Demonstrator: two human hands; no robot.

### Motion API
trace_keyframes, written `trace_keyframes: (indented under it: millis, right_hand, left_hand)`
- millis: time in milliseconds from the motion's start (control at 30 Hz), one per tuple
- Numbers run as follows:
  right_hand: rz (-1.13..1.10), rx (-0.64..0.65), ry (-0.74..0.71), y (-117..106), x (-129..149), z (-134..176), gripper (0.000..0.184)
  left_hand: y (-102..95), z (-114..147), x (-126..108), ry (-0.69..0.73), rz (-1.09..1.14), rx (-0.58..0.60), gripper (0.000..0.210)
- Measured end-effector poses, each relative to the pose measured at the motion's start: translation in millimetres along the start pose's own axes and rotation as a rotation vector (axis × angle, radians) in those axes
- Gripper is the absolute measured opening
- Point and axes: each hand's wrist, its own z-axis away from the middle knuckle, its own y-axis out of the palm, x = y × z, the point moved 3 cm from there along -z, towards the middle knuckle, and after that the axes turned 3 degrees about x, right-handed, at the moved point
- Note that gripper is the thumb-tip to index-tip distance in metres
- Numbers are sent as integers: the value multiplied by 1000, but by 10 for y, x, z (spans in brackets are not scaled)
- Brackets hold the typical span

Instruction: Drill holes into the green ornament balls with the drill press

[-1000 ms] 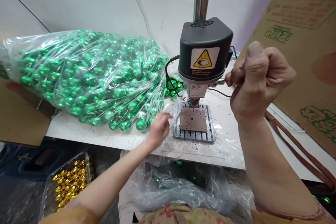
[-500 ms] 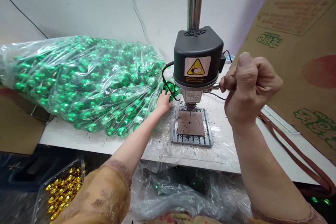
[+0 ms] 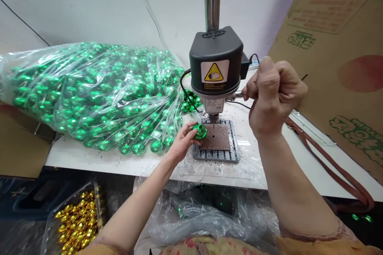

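Note:
Between the fingertips of my left hand [image 3: 183,141] is a shiny green faceted ball [image 3: 200,131]. It hangs over the left edge of a brown square pad [image 3: 221,139], which has a small dark hole in it. That pad lies on the slotted metal base [image 3: 235,155] of a small bench drill press [image 3: 217,63]. Raised at the right of the drill head, my right hand [image 3: 273,95] is closed around the drill's feed handle [image 3: 237,94], whose outer end the fingers hide. The drill bit points down above the pad.
A clear plastic bag [image 3: 98,103] full of green balls fills the table's left side. Dark shavings lie around the base. At right stand a cardboard box [image 3: 338,67] and a brown strap [image 3: 332,167]. A tub of gold balls [image 3: 79,223] sits lower left, plastic sheeting [image 3: 203,223] below.
My left hand has come away from the bag's mouth toward the drill base, now with a green ball in its fingers. My right hand keeps its grip. The view has shifted slightly.

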Motion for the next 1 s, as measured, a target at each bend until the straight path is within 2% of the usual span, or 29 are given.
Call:
trace_keyframes:
  millis: [167, 400, 600, 900, 1000]
  right_hand:
    - [-34, 13, 4, 1, 0, 7, 47]
    - [-2, 6, 24, -4, 15, 18, 47]
    - [22, -4, 42, -4, 12, 26, 49]
    - [50, 6, 47, -11, -15, 20, 50]
    - [58, 16, 65, -13, -17, 19, 51]
  left_hand:
    - [113, -145, 128, 28, -139, 20, 61]
    - [155, -251, 182, 100, -288, 22, 57]
    - [236, -249, 174, 206, -454, -14, 53]
    - [294, -186, 214, 312, -572, -108, 46]
    - [340, -170, 178, 404, -617, -53, 41]
